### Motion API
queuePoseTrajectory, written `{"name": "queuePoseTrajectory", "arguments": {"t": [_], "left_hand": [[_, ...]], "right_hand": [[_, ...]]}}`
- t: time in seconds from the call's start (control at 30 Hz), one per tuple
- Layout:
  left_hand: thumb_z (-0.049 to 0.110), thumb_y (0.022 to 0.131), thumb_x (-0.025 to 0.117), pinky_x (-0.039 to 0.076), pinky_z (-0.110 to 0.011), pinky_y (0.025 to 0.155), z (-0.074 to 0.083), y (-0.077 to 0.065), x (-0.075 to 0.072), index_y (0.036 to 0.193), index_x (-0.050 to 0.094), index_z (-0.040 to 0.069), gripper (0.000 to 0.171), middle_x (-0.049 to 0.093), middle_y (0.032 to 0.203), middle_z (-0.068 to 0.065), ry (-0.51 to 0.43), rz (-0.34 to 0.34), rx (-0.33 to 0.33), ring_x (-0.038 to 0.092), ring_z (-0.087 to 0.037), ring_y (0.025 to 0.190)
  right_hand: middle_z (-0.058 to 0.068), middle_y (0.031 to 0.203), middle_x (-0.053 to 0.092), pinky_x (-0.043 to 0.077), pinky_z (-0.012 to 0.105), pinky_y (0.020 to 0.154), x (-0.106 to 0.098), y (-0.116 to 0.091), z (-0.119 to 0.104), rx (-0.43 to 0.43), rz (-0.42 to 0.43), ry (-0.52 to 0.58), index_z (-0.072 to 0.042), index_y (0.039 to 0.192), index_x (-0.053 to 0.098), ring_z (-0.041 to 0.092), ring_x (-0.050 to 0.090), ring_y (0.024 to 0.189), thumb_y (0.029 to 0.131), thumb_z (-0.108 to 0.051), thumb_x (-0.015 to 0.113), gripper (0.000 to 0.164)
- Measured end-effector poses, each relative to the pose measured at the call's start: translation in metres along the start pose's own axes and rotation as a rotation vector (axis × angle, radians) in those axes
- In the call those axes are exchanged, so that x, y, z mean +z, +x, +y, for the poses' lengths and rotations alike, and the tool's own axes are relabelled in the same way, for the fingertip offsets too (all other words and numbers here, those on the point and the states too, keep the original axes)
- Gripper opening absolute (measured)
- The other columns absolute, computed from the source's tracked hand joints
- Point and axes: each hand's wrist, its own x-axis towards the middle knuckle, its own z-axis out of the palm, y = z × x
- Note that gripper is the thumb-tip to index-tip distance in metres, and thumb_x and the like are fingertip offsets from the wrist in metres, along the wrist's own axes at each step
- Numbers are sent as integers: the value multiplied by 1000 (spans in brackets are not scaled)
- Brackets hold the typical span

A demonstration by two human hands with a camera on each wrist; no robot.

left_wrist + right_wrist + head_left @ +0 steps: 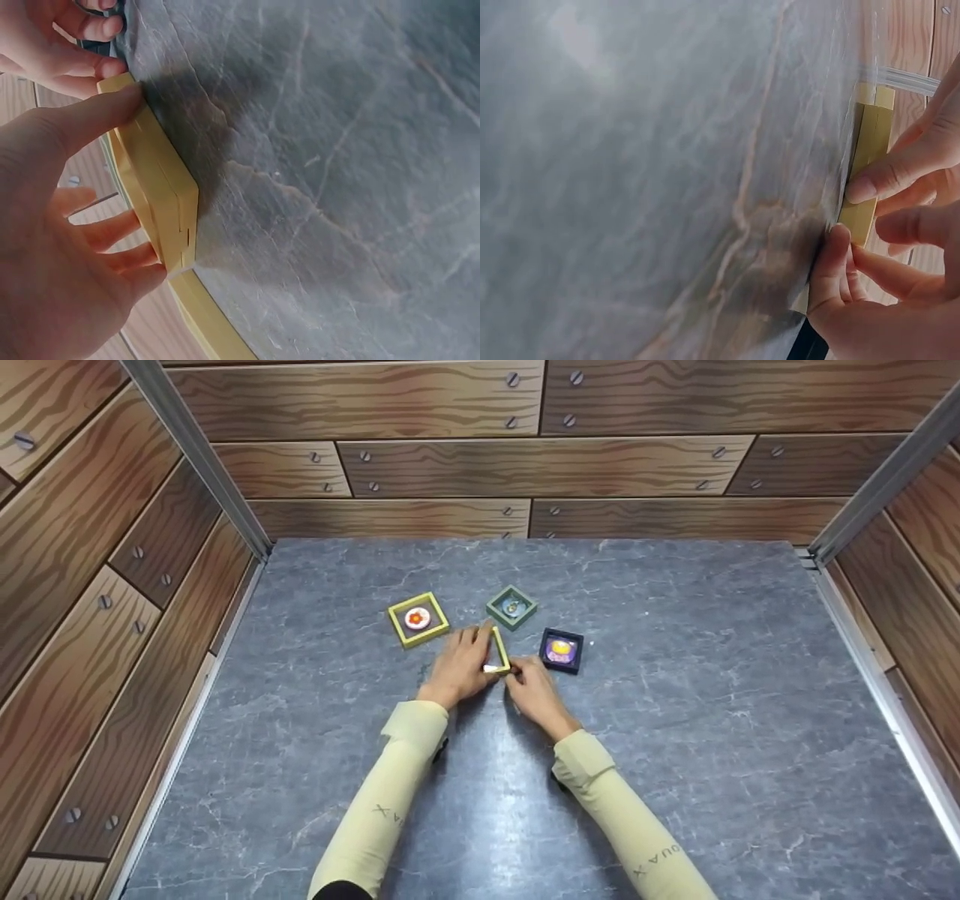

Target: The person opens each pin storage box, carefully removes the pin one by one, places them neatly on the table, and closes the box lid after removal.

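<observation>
In the head view, a yellow square frame point(502, 650) lies mid-table, its left part hidden under my left hand point(461, 666). That hand grips the frame; the left wrist view shows the thumb along the near side of the yellow frame point(161, 176) and several fingers behind it. My right hand point(535, 690) pinches the frame's right corner between thumb and fingertips, close beside the left thumb in the right wrist view. A dark frame point(561, 668) with a purple and yellow picture sits just right of the right hand.
Another yellow frame point(397, 628) holding a white disc with a red flower point(417, 619) lies at left, beyond the left hand. Behind the gripped frame is a green frame point(499, 618) with a round picture. Wood-patterned walls point(450, 469) enclose the grey marbled table point(690, 720).
</observation>
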Motion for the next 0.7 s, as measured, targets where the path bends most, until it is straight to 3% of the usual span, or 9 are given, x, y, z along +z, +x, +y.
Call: {"name": "queuePoseTrajectory", "arguments": {"t": [0.1,0.23,0.27,0.33,0.37,0.47,0.57,0.7], "left_hand": [[30,94,81,42,-52,126,-1,-1,0,166,29,6,92,51,154,-22,-5,-18,8,47,-42,146],[29,93,82,41,-53,126,-5,-4,-2,168,24,6,98,49,157,-21,-32,-44,10,44,-41,149],[29,92,83,41,-53,127,-5,-5,-3,168,23,6,99,48,157,-21,-47,-47,14,43,-41,150],[30,91,84,40,-54,127,-6,-7,-6,168,22,6,101,47,159,-21,-82,-54,25,41,-41,151],[31,91,84,40,-54,127,-7,-7,-8,168,22,7,102,46,160,-21,-102,-61,30,40,-40,153],[33,91,84,39,-54,128,-9,-10,-13,169,20,10,104,42,164,-19,-165,-83,45,38,-38,155],[34,91,84,41,-54,126,-11,-14,-15,170,17,16,105,39,167,-16,-221,-104,48,37,-36,155],[32,91,84,43,-54,124,-13,-21,-15,171,16,24,105,40,166,-13,-283,-114,51,40,-32,152]], "right_hand": [[27,113,67,54,51,100,0,0,2,4,-15,32,15,128,67,37,62,109,96,0,56,37],[33,130,66,48,56,117,-2,2,3,35,-71,121,14,132,65,43,60,128,99,1,51,39],[33,133,66,54,50,111,-4,3,3,56,-92,150,13,135,64,39,67,118,100,0,50,40],[28,113,72,63,37,89,-7,4,2,114,-129,215,10,138,63,29,72,93,104,-2,48,39],[24,102,72,62,30,75,-8,5,3,138,-136,240,10,136,65,23,70,80,106,-4,48,37],[7,76,61,39,15,50,-11,5,3,196,-141,306,9,120,71,7,50,57,111,-11,46,33],[9,75,63,43,16,57,-11,4,4,188,-128,335,11,104,69,11,56,64,113,-13,45,36],[15,83,67,47,18,61,-13,3,6,182,-149,354,11,116,69,10,59,67,113,-13,43,35]]}}
